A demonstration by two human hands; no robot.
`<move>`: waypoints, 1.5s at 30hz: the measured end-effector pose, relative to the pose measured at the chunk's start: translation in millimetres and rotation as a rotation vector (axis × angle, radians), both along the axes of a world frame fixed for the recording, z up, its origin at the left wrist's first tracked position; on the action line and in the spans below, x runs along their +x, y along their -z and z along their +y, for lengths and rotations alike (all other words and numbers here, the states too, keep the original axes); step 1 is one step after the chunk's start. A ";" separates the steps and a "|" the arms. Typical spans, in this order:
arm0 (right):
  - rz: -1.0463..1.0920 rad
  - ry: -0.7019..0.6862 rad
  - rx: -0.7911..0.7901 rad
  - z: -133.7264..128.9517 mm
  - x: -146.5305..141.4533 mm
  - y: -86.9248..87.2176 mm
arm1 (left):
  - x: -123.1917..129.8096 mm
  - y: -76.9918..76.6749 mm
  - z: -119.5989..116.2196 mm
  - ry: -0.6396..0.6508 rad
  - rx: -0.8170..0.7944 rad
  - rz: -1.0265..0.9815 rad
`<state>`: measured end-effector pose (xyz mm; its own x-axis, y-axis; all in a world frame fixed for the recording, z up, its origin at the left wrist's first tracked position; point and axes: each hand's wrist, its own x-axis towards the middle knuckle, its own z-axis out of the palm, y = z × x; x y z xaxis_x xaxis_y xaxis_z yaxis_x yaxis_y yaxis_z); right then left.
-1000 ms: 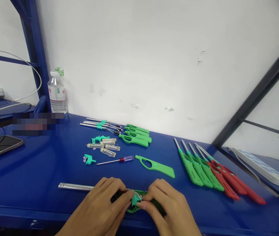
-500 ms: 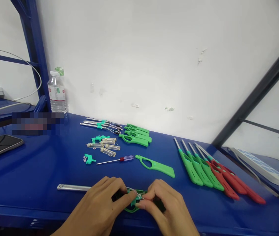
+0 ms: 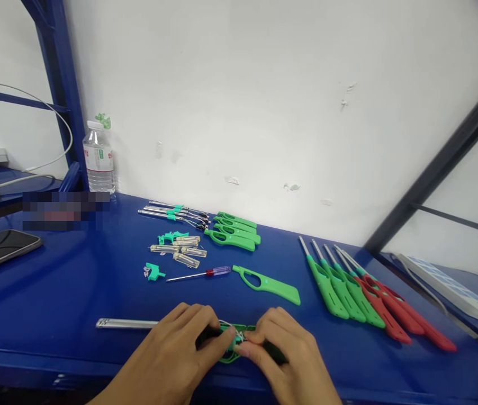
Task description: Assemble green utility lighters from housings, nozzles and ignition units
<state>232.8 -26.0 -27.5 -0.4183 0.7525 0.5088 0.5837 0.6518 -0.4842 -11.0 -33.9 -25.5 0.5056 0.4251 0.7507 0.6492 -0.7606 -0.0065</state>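
At the front edge of the table, both hands are bent over a partly assembled green long-nose lighter [image 3: 229, 358], its metal tube [image 3: 127, 323] pointing left. My left hand [image 3: 180, 340] is closed on it, thumb pressed against a small teal trigger [image 3: 233, 343] inside the handle shell. From the right, my right hand [image 3: 287, 349] pinches with thumb and forefinger at a small white coiled spring [image 3: 239, 336] beside the trigger. A thin wire runs above the thumb. Fingers cover much of the handle.
Beyond the hands lie a screwdriver [image 3: 199, 274], a green handle shell [image 3: 268, 286], a loose teal trigger [image 3: 153, 271] and clear fuel tanks [image 3: 186, 260]. Metal tubes [image 3: 163, 214] and more shells [image 3: 234, 239] are behind. Finished lighters [image 3: 348, 292] lie right; a phone [image 3: 3, 250] and bottle [image 3: 99, 160] left.
Both hands stay almost in place, with the fingertips shifting slightly around the trigger and spring. The metal tube's far end has moved a little left and down.
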 end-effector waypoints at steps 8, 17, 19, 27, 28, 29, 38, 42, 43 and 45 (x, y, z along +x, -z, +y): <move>0.039 -0.025 -0.010 -6.6 0.7 -4.6 | -5.0 3.0 -9.8 -0.061 -0.008 0.158; 0.022 -0.030 -0.025 -6.4 1.9 -7.3 | -4.0 -8.2 -19.5 -0.079 -0.150 0.255; 0.030 -0.032 -0.016 -5.8 1.7 -6.6 | -4.5 -6.7 -19.7 -0.077 -0.171 0.263; 0.109 -0.010 0.180 -10.9 2.0 -8.8 | -4.2 -2.8 -19.2 -0.094 -0.183 0.278; 0.136 0.007 0.210 -11.6 2.2 -9.8 | -4.3 -3.0 -19.4 -0.096 -0.185 0.277; 0.154 0.018 0.228 -12.1 2.3 -10.8 | -4.4 -3.2 -19.4 -0.096 -0.187 0.274; 0.055 -0.044 0.259 -10.3 3.2 -8.2 | -5.8 -3.9 -19.5 -0.068 -0.192 0.263; -0.069 -0.012 0.341 -8.3 4.0 -2.8 | -1.9 0.5 -17.4 -0.080 -0.159 0.220; -0.097 -0.006 0.352 -7.8 3.8 -2.2 | -0.8 1.6 -16.6 -0.079 -0.127 0.195; -0.140 -0.010 0.367 -7.2 3.2 -1.8 | 0.5 2.1 -15.9 -0.065 -0.060 0.151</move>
